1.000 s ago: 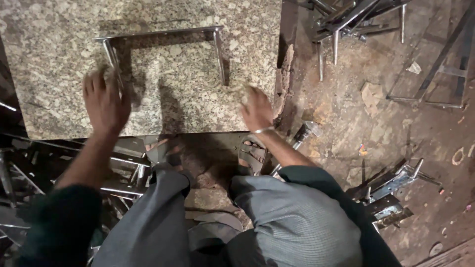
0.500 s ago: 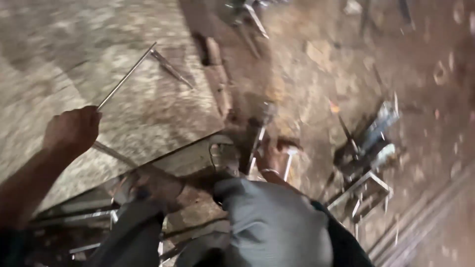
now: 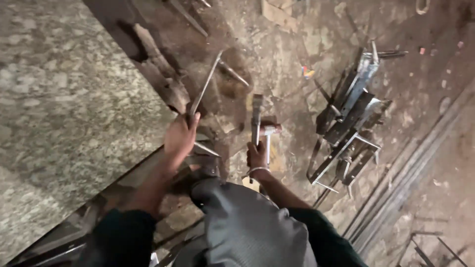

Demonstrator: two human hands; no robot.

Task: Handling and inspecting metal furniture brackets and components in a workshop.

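The left hand [image 3: 180, 136] is clenched around the lower end of a bent metal rod [image 3: 207, 81], which rises away from the fingers toward the far ground. The right hand [image 3: 257, 154], a bangle at its wrist, grips the handle of a hammer [image 3: 267, 132] just beside an upright flat metal bar [image 3: 256, 114]; whether it also holds that bar I cannot tell. Close in, the person's grey-clad knee [image 3: 247, 222] fills the space below both hands. To the left, a speckled stone slab [image 3: 64, 113] runs diagonally, its edge just beside the left hand. Right of the hammer lies a heap of metal brackets [image 3: 349, 118], well apart. Long rails [image 3: 405, 188] border the bare dirt floor [image 3: 287, 44] beyond.
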